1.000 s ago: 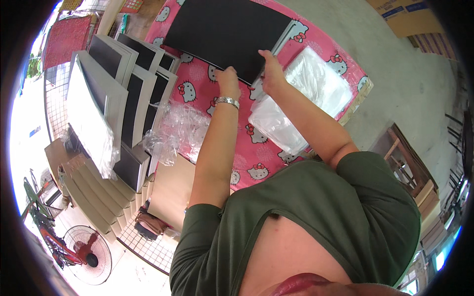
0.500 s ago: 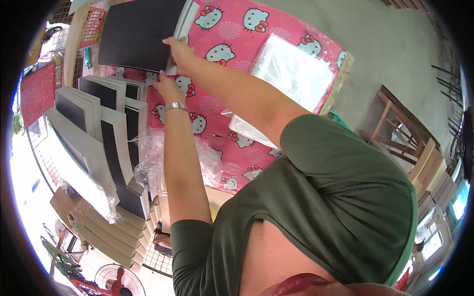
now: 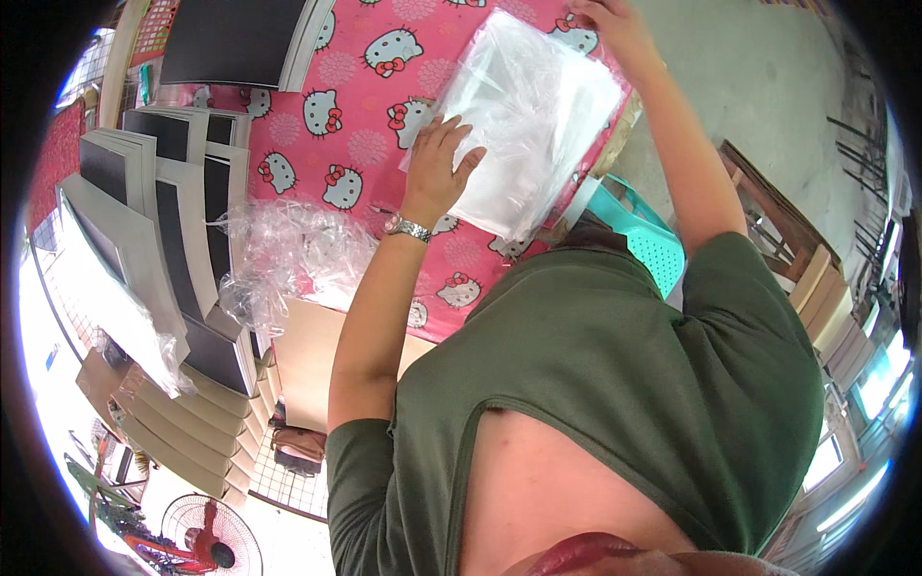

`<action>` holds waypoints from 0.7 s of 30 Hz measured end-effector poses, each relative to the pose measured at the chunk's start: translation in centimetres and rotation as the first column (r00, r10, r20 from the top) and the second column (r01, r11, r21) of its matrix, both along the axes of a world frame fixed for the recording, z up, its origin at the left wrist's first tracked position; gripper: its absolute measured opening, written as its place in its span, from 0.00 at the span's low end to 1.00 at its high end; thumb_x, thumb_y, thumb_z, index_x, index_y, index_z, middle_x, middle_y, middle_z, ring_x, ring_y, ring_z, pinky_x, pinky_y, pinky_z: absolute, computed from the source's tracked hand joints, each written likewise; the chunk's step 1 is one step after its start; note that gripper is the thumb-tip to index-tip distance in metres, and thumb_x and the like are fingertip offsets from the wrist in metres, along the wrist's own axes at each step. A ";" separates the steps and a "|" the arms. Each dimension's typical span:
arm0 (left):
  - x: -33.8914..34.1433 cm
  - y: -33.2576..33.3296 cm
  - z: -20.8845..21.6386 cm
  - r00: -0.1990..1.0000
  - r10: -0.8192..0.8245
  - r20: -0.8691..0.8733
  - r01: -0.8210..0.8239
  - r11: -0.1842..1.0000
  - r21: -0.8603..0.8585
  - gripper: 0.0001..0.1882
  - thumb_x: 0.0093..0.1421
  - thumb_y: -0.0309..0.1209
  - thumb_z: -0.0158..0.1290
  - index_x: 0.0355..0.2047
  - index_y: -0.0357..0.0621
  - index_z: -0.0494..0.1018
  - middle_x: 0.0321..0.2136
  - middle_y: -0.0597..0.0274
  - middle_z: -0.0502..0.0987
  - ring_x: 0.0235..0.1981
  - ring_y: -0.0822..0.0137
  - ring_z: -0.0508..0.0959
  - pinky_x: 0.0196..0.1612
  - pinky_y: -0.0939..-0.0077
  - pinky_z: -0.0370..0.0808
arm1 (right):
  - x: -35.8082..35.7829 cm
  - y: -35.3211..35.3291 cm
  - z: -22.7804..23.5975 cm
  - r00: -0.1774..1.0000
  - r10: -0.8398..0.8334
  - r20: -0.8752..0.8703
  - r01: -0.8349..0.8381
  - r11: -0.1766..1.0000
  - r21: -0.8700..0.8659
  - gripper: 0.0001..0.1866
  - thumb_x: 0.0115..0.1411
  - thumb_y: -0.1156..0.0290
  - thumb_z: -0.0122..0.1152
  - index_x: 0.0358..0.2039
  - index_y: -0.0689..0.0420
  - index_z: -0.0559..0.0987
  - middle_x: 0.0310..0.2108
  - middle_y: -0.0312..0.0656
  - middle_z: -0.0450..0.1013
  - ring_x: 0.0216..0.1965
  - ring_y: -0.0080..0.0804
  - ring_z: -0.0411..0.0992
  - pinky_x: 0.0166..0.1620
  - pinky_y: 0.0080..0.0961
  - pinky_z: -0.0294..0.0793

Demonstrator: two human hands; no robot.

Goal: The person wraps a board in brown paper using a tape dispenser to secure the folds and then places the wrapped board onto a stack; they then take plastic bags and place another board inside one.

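A stack of clear plastic sleeves (image 3: 533, 120) lies on a pink patterned table cover (image 3: 365, 106). My left hand (image 3: 437, 173), with a metal watch on its wrist, is open at the stack's left edge, fingers stretched out and touching the plastic. Beyond the stack's far right corner is my right hand (image 3: 619, 34), its thumb and fingers drawn together. Whether anything is pinched there is too small to tell. A stack of black-faced, white-edged panels (image 3: 230, 43) rests at the table's far left, apart from both hands.
Crumpled clear plastic wrap (image 3: 293, 254) lies on the near left of the table. More black-and-white panels (image 3: 178, 206) stand in rows on the left, above cardboard-coloured pieces (image 3: 158, 422). A turquoise plastic chair (image 3: 639, 230) stands right of the table. A fan (image 3: 211, 542) is at lower left.
Both hands have left the black panel stack and moved right. The left is now at the plastic sleeves, the right beyond their far corner. The view has shifted, showing more of the turquoise chair.
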State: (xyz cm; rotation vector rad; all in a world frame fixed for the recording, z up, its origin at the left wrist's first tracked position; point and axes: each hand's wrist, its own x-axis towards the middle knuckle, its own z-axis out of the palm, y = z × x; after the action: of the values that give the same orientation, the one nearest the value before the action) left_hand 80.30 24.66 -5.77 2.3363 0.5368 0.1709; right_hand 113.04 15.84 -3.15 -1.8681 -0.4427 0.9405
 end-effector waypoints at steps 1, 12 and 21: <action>-0.2 -0.7 0.1 0.999 -0.038 -0.008 0.039 0.999 0.036 0.24 0.60 0.47 0.52 0.46 0.41 0.72 0.51 0.50 0.71 0.57 0.49 0.65 0.61 0.55 0.58 | -1.1 -2.1 1.8 0.989 -0.114 0.093 0.112 0.993 0.021 0.18 0.59 0.66 0.57 0.47 0.60 0.76 0.38 0.40 0.76 0.39 0.26 0.73 0.43 0.22 0.72; 0.7 -9.8 -0.5 0.972 -0.149 -0.181 0.188 0.957 0.222 0.25 0.51 0.45 0.59 0.44 0.42 0.72 0.52 0.50 0.67 0.55 0.50 0.65 0.57 0.55 0.61 | -5.7 -12.8 -4.3 0.865 0.314 0.391 -0.210 0.935 -0.288 0.16 0.58 0.68 0.55 0.47 0.55 0.76 0.40 0.46 0.77 0.41 0.39 0.76 0.45 0.31 0.74; 0.6 -10.8 -1.6 0.964 -0.139 -0.227 0.210 0.921 0.327 0.23 0.47 0.41 0.58 0.43 0.46 0.71 0.55 0.46 0.63 0.57 0.46 0.61 0.60 0.51 0.58 | -6.3 -14.6 -4.4 0.869 0.311 0.385 -0.235 0.944 -0.233 0.19 0.57 0.68 0.56 0.50 0.55 0.73 0.41 0.49 0.76 0.41 0.44 0.75 0.46 0.35 0.74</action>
State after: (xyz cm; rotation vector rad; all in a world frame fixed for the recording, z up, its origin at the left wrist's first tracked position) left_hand 80.88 13.84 -7.39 2.7554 0.4148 -0.0614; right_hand 106.69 1.28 -7.54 -2.2209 -0.9319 0.7759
